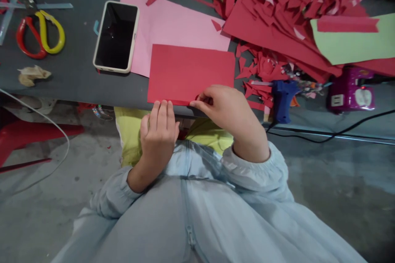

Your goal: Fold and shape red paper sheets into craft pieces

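A red sheet of paper (191,72) lies flat at the near edge of the dark table (77,74), partly over a pink sheet (173,24). My right hand (226,111) pinches the red sheet's near edge, where a narrow strip looks folded up. My left hand (159,127) rests beside it with its fingers together, their tips pressing on the same near edge.
A phone (116,36) lies face up left of the paper. Red and yellow scissors (38,33) lie at the far left. A blue glue gun (282,96), a purple device (352,92), a black cable (333,133) and a heap of red paper scraps (286,4) fill the right side.
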Demonstrator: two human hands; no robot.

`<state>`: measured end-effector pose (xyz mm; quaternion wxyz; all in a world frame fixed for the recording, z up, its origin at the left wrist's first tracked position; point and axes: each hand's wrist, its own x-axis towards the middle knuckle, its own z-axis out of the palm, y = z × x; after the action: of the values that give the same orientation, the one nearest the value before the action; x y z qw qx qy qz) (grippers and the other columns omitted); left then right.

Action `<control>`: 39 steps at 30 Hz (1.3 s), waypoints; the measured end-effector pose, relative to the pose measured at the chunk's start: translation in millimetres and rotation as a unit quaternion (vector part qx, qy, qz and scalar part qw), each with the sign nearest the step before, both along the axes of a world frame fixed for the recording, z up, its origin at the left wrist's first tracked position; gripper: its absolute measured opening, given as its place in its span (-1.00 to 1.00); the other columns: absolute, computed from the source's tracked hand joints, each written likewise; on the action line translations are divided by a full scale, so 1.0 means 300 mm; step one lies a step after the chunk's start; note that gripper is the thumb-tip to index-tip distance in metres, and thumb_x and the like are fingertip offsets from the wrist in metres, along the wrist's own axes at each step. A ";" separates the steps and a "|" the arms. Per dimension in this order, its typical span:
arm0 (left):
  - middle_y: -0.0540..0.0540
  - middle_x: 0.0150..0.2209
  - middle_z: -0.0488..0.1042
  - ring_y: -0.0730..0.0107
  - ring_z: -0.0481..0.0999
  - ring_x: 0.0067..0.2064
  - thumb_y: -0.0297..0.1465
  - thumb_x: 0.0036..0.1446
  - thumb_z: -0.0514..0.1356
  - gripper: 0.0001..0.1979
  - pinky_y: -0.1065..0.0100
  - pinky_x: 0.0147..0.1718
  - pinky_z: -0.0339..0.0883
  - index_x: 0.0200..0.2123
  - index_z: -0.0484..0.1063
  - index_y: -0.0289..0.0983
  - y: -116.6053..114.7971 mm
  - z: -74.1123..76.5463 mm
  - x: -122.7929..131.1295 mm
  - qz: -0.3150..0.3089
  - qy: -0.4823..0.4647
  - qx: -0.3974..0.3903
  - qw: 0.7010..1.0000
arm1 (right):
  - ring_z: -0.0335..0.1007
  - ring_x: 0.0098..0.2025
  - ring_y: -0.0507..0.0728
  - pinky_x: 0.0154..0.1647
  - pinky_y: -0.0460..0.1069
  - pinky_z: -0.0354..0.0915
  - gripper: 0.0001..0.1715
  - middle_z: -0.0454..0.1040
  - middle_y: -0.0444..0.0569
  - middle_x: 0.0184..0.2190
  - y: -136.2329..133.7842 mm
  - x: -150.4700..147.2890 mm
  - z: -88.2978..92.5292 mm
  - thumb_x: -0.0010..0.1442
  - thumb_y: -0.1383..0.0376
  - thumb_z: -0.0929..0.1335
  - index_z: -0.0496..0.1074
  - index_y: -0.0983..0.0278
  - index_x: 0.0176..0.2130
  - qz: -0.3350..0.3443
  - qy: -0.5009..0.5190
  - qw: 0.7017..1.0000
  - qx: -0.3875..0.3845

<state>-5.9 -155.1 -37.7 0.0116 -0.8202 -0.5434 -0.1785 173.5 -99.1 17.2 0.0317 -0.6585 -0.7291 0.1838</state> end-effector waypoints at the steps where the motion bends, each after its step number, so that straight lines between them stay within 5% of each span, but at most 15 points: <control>1: -0.39 0.21 0.42 0.02 0.40 0.26 -0.34 0.35 0.04 -0.50 0.11 0.14 0.19 0.28 0.28 -0.44 0.001 0.001 0.001 0.002 0.001 -0.002 1.000 | 0.39 -0.32 0.14 -0.35 0.00 0.07 -0.71 0.57 0.04 -0.36 0.000 0.004 -0.001 0.30 0.17 0.36 0.53 0.30 -0.36 -0.001 -0.002 1.000 0.000; 10: -0.36 0.21 0.43 0.10 0.43 0.24 -0.34 0.36 0.05 -0.52 0.17 0.11 0.20 0.28 0.28 -0.39 0.000 -0.004 0.012 0.023 0.054 0.020 0.998 | 0.42 -0.32 0.13 -0.37 0.00 0.07 -0.71 0.58 0.04 -0.35 0.025 0.005 -0.002 0.28 0.16 0.37 0.56 0.30 -0.33 -0.004 -0.018 1.000 -0.021; 20: -0.44 0.22 0.39 -0.11 0.43 0.23 -0.26 0.26 0.22 -0.48 0.05 0.00 0.33 0.27 0.31 -0.13 0.001 0.021 0.022 0.003 0.081 0.009 0.997 | 0.40 -0.37 0.11 -0.40 -0.02 0.05 -0.73 0.58 0.01 -0.40 0.040 0.015 -0.006 0.25 0.15 0.38 0.55 0.29 -0.35 -0.001 -0.006 0.999 -0.041; 39: -0.42 0.29 0.31 -0.09 0.33 0.31 -0.32 0.30 0.16 -0.44 0.02 0.14 0.24 0.34 0.22 -0.19 -0.010 -0.002 0.033 0.024 0.022 -0.033 0.999 | 0.40 -0.37 0.14 -0.40 0.00 0.03 -0.67 0.58 0.05 -0.39 0.007 0.056 0.006 0.28 0.12 0.36 0.56 0.29 -0.37 -0.028 -0.050 0.998 -0.033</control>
<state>4.1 -158.1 -38.2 0.0005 -0.8103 -0.5684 -0.1425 190.3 -97.1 19.0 -0.0217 -0.6879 -0.7044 0.1738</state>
